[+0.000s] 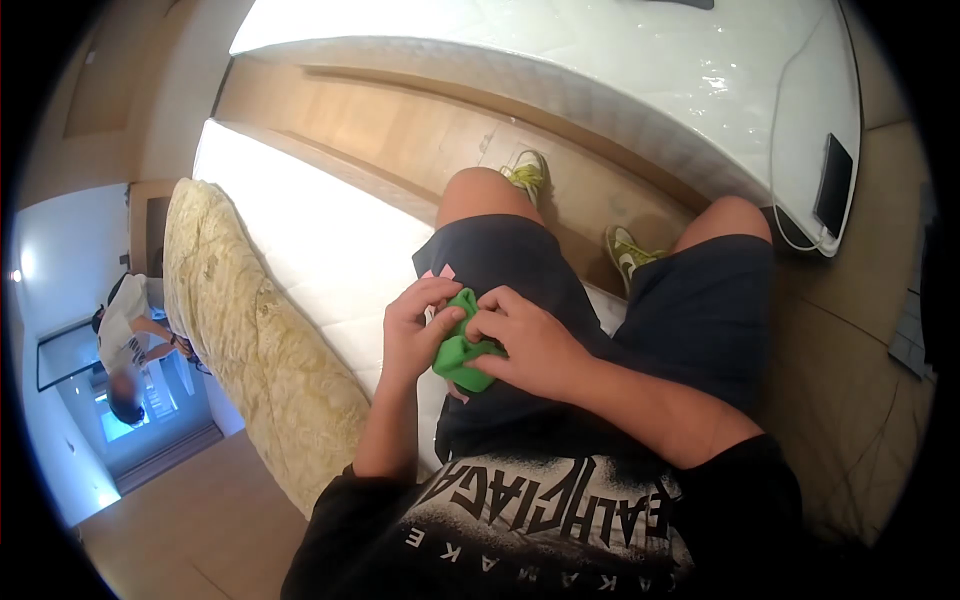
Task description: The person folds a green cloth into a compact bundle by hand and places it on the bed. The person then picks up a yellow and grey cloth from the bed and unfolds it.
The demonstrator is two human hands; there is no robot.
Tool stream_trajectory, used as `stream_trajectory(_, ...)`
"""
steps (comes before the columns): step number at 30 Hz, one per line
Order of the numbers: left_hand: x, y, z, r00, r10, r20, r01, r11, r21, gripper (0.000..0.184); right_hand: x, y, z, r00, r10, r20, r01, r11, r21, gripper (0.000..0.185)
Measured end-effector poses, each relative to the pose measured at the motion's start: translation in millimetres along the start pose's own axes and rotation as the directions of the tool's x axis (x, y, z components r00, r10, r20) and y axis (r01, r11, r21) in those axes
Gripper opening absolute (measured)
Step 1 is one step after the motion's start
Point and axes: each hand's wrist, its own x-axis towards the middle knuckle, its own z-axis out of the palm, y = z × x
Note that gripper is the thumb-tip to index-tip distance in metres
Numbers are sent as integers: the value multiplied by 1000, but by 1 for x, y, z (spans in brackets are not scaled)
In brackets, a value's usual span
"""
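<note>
A small green item [453, 352], soft-looking and folded or rolled, is held above my lap. Fingers of my left hand [415, 325] close on its left side, with the thumb pressed against it. On its other side my right hand [525, 340] pinches it, fingertips at the top and thumb lower down. Pink pieces [446, 272] poke out behind the left fingers, and another bit shows below the green item. Whether the pink joins the green item I cannot tell. My fingers hide much of its shape.
I sit on a white mattress [285, 185] beside a rolled yellowish quilt [255, 340]. Across a narrow gap stands another plastic-covered mattress [640, 60], bearing a phone [833, 185] with a white cable [775, 150]. Another person [130, 340] is at the far left.
</note>
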Motion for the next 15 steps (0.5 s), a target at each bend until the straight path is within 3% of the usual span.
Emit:
stream_trajectory(2, 1, 5, -1, 999, -46, 20, 45, 999, 16, 18, 1, -2, -1, 999, 32, 25, -33, 999, 8, 22)
stream_trajectory(5, 2, 4, -3, 997, 65, 47, -70, 989, 128, 11, 2, -4, -1, 999, 44, 30, -44, 999, 8, 22)
stream_trajectory(8, 2, 4, -4, 995, 76, 57, -86, 975, 203, 13, 2, -3, 0, 999, 44, 20, -44, 999, 6, 23)
stream_trajectory(11, -1, 10, -2, 992, -124, -3, 124, 990, 72, 16, 2, -3, 0, 998, 54, 28, -54, 999, 3, 23)
stream_trajectory(15, -9, 0, -7, 985, -175, 3, 174, 979, -111, 19, 3, -2, 1, 998, 60, 20, -59, 998, -8, 24)
